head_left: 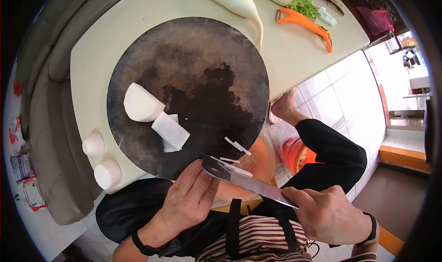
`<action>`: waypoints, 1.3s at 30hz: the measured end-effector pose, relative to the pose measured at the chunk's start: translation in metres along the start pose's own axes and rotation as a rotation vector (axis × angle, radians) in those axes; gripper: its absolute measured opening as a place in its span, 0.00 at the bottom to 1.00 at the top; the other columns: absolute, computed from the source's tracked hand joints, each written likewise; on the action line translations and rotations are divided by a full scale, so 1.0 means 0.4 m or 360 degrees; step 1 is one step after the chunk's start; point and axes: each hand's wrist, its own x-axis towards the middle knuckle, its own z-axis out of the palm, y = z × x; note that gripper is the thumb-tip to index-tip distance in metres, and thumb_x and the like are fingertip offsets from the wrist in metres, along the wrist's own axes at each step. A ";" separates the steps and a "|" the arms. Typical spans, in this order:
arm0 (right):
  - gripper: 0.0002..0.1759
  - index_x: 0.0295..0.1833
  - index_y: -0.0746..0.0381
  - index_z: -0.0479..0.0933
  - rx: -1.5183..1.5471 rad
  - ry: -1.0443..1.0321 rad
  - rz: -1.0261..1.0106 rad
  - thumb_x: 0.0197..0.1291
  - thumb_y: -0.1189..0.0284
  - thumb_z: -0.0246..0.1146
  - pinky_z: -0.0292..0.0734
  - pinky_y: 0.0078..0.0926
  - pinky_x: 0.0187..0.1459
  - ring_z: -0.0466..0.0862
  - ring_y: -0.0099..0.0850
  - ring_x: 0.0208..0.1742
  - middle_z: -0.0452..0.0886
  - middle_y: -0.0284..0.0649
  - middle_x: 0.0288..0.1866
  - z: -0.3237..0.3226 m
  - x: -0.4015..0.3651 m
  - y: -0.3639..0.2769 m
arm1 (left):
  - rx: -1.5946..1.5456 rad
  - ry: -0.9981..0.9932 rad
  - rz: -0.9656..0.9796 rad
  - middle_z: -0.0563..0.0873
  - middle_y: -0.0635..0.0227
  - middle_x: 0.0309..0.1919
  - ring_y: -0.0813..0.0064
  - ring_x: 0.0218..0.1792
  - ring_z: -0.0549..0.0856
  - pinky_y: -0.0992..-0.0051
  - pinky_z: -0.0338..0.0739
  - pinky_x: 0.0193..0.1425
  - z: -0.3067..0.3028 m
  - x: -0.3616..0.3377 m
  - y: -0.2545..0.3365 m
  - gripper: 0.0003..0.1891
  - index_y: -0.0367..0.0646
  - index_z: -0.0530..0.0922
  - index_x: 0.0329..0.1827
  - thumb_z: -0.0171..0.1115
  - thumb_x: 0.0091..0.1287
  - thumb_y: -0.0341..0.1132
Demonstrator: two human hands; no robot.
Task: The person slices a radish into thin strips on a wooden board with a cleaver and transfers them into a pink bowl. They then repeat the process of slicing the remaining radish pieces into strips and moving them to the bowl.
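Observation:
My right hand (329,213) is closed around the handle of a kitchen knife (258,187), its blade slanting over the near edge of a round dark cutting board (152,55). White radish strips (237,146) lie at the board's edge, and a few more sit along the blade. My left hand (191,195) rests at the near edge, fingers stretched out beside the blade's tip. On the board are a cut chunk of white radish (142,103) and some thin radish slices (170,131). Below the edge, a peach-coloured basin (267,158) holds shreds, partly hidden by the knife.
Whole white radishes (230,0) and an orange peeler (304,23) lie at the table's far side, near green leaf trimmings (305,8). Two radish pieces (107,173) stand at the left table edge. A red bucket (292,151) is on the floor; a sofa (60,138) is at left.

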 end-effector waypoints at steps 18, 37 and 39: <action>0.20 0.54 0.73 0.71 -0.0129 0.0287 -0.0053 0.54 0.79 0.61 0.75 0.35 0.21 0.82 0.42 0.21 0.80 0.48 0.26 0.053 0.034 -0.015 | -0.0205 0.0121 -0.0177 0.81 0.54 0.46 0.53 0.50 0.82 0.63 0.81 0.51 -0.023 0.035 0.004 0.15 0.29 0.82 0.41 0.65 0.49 0.23; 0.08 0.37 0.73 0.78 0.2077 -0.0044 0.0439 0.68 0.79 0.59 0.58 0.18 0.15 0.64 0.19 0.11 0.77 0.42 0.21 0.047 -0.011 0.019 | -0.3526 0.0054 -0.1095 0.82 0.63 0.57 0.71 0.57 0.83 0.66 0.78 0.66 -0.050 0.055 -0.002 0.16 0.35 0.74 0.63 0.53 0.77 0.31; 0.09 0.37 0.73 0.77 0.2033 -0.0007 0.0449 0.69 0.78 0.58 0.58 0.18 0.16 0.64 0.19 0.11 0.77 0.42 0.21 0.057 -0.016 0.016 | -0.3400 0.0041 -0.1227 0.83 0.63 0.55 0.71 0.56 0.84 0.67 0.80 0.64 -0.035 0.048 0.004 0.15 0.35 0.75 0.63 0.55 0.76 0.31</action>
